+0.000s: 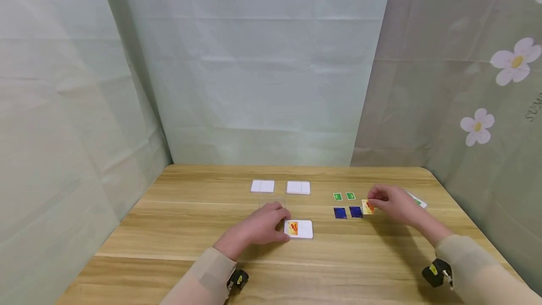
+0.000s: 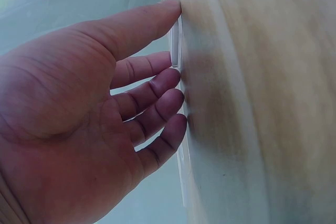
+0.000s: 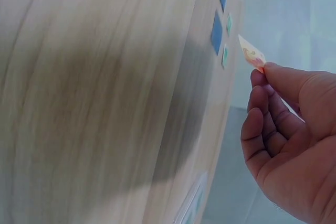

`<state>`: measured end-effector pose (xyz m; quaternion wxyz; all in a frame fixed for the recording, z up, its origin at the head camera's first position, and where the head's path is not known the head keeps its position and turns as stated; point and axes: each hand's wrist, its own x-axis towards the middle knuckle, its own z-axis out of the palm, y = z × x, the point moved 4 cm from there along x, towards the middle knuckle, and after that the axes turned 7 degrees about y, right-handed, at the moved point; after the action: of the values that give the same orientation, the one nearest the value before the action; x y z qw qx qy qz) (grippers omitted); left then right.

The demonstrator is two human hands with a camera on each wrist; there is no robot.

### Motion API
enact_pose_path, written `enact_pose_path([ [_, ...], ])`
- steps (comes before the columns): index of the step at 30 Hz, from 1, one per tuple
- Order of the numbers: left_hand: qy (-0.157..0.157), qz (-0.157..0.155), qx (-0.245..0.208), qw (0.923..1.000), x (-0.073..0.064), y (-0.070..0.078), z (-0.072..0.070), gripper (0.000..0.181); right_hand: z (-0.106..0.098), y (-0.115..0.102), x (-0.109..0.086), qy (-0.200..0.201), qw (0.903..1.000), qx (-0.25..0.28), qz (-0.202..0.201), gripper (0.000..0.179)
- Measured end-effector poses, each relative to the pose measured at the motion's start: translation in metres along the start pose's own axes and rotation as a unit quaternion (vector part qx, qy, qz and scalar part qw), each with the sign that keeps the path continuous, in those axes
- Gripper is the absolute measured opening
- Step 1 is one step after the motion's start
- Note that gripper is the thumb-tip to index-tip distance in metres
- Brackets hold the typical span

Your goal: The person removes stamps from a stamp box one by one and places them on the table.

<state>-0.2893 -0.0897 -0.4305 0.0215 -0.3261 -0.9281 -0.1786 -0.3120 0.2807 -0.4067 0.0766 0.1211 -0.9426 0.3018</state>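
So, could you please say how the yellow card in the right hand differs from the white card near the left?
Size: the yellow card is smaller than the white card. Pose: the yellow card is pinched above the table by the right hand; the white card lies flat on it. Look: the yellow card is yellow and orange; the white card is mostly white, with one picture at its left end. Both show yellow and orange.

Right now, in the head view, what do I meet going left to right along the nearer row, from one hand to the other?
Left hand, white card, left blue square, right blue square, small yellow card, right hand.
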Motion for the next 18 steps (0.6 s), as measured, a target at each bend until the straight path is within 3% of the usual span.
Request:
enact_pose_path([
  [18, -0.003, 0.0, -0.003, 1.0, 0.0, 0.001, -0.001, 0.047, 0.004, 0.019, 0.004, -0.004, 0.9997, -0.013, -0.021, 0.009],
])
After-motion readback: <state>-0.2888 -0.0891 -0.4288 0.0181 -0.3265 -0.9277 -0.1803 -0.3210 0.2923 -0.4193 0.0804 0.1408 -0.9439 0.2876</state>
